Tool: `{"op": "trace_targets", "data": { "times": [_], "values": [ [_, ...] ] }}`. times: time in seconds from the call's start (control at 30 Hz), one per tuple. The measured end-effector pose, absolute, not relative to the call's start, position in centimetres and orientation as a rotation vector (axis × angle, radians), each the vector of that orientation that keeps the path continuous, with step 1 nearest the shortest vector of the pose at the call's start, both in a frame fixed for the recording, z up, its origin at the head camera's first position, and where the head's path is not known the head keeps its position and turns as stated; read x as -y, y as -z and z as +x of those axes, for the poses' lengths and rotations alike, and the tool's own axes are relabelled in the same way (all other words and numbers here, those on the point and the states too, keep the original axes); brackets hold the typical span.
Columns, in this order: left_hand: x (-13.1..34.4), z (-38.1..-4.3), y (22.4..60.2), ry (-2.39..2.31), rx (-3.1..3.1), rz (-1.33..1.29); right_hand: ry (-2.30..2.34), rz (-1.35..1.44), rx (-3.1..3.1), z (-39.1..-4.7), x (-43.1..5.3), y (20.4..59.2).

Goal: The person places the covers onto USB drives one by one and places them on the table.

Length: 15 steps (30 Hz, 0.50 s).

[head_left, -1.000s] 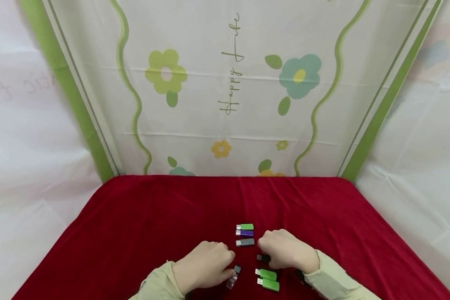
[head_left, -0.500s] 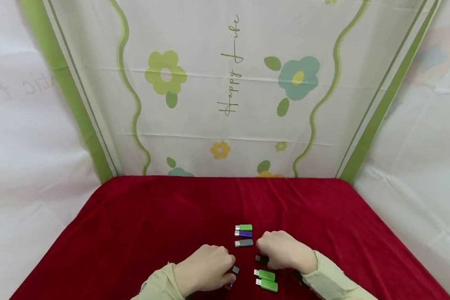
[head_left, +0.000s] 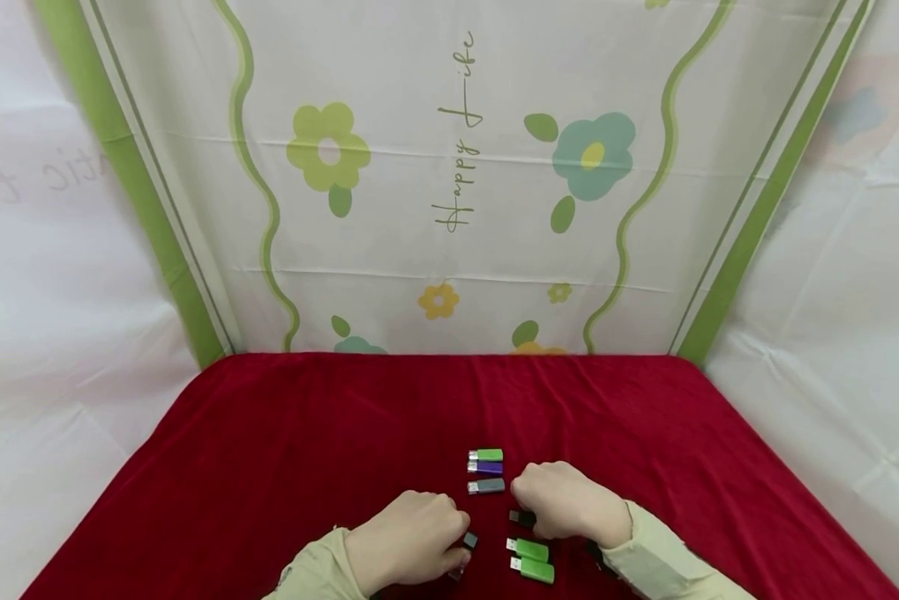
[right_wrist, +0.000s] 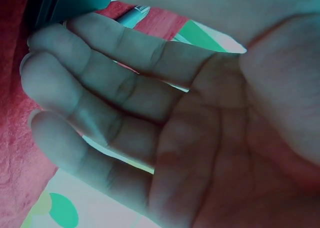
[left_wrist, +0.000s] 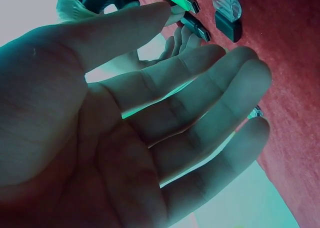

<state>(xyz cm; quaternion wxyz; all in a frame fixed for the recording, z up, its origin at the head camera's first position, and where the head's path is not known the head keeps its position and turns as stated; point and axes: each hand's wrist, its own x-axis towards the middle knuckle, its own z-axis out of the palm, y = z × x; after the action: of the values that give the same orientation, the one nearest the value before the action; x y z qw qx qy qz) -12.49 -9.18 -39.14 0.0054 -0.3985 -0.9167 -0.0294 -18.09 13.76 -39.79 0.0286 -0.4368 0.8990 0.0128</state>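
Note:
In the head view my left hand (head_left: 412,537) hovers low over a small USB stick (head_left: 470,541) with a clear body and a dark end. My thumb covers part of it. The left wrist view shows its dark end (left_wrist: 228,26) just past my fingers, which are gently bent and not round it. My right hand (head_left: 569,502) is over a black USB stick (head_left: 522,518), whose metal plug sticks out. In the right wrist view a dark block (right_wrist: 62,5) lies by the index fingertip, and the fingers are loosely extended. Whether they touch it is unclear.
Two green USB sticks, the upper one (head_left: 527,549) and the lower one (head_left: 533,571), lie below my right hand. Farther back lie a green stick (head_left: 490,455), a purple stick (head_left: 490,468) and a grey stick (head_left: 488,486). Red cloth (head_left: 329,433) covers the table; a printed curtain (head_left: 389,217) stands behind.
My left hand has come down slightly, and its thumb now hides more of the clear stick. The right hand stays over the black one. The whole view has shifted slightly.

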Motion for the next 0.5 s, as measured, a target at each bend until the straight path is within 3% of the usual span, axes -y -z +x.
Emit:
{"op": "trace_targets", "data": {
  "times": [0.5],
  "values": [
    [9.22, -12.8, 39.26, 0.1, 2.898, -1.219, -0.101, -1.422, -2.767, -18.04, -13.57, 39.59]
  ]
}}
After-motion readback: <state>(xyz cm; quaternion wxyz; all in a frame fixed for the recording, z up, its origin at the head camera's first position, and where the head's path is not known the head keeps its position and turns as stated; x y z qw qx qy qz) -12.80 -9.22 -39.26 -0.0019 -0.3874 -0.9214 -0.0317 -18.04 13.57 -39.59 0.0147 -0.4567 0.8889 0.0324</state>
